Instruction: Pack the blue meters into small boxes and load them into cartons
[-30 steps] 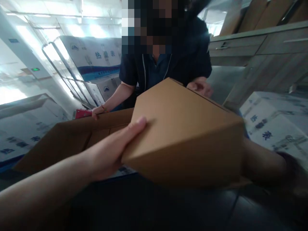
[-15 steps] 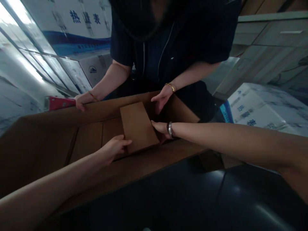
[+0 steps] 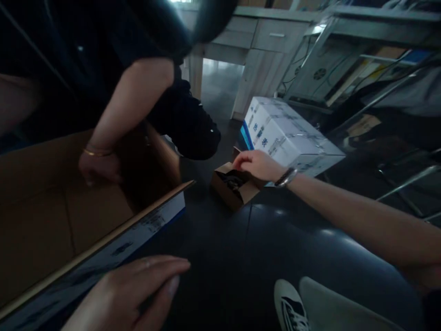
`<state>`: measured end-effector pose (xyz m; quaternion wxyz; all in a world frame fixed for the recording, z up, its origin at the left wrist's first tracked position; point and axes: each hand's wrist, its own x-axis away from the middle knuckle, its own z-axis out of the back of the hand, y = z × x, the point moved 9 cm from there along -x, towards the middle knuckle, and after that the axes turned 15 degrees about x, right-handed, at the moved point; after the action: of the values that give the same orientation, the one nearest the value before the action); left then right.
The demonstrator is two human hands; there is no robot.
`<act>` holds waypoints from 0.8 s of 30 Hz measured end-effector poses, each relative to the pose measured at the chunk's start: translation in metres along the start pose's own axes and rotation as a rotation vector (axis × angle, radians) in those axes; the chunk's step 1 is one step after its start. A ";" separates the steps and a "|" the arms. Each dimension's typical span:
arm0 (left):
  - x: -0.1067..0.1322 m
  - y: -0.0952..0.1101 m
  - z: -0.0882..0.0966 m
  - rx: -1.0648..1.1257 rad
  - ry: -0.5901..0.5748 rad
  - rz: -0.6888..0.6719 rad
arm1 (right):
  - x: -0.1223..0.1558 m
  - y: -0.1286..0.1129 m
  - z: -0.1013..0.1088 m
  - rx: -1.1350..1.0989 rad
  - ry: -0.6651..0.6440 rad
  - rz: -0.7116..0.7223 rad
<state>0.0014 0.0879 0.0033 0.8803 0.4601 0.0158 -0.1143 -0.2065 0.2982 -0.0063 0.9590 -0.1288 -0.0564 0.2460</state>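
My right hand point(image 3: 258, 164) reaches to a small open cardboard box point(image 3: 251, 191) on the dark floor, its fingers curled on the box's far edge by a raised flap. Dark items I cannot make out lie inside this box. My left hand point(image 3: 134, 287) is empty, fingers stretched out and thumb slightly apart, in front of the large carton's near wall. The large open carton point(image 3: 120, 230) stands at the left, brown inside and white and blue outside. Flat brown cardboard boxes point(image 3: 93, 216) lie in it. A co-worker's hand point(image 3: 99, 168) with a gold bracelet reaches inside.
A white taped carton point(image 3: 292, 133) sits behind the small box. The co-worker's dark-clad knee point(image 3: 196, 128) is close to the large carton's corner. Wooden cabinets point(image 3: 262, 59) stand at the back, metal legs point(image 3: 409, 181) at the right. My shoe point(image 3: 291, 305) shows below.
My hands have let go of the brown box in the large carton. My right hand has moved right to the small box; my left has drawn back. The view has turned right.
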 end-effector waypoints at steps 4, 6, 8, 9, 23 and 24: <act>-0.059 0.021 -0.105 -0.005 -0.395 0.107 | 0.016 0.073 -0.119 0.413 -0.262 -0.023; -0.086 0.016 -0.142 -0.075 -0.466 0.195 | 0.010 0.074 -0.159 0.446 -0.243 -0.005; -0.115 0.001 -0.168 -0.155 -0.463 0.242 | 0.005 0.070 -0.177 0.424 -0.202 -0.015; -0.131 -0.008 -0.177 -0.204 -0.420 0.244 | 0.005 0.069 -0.181 0.411 -0.194 -0.013; -0.186 -0.071 -0.307 -0.571 -0.041 0.197 | 0.125 0.182 -0.130 0.292 -0.233 -0.433; -0.189 -0.066 -0.299 -0.603 0.037 0.177 | 0.117 0.168 -0.128 0.294 -0.162 -0.370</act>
<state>-0.1736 0.3300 -0.1976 0.9831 0.1801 0.0250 -0.0191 -0.1592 0.4692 -0.1705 0.9885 0.0447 -0.1195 0.0814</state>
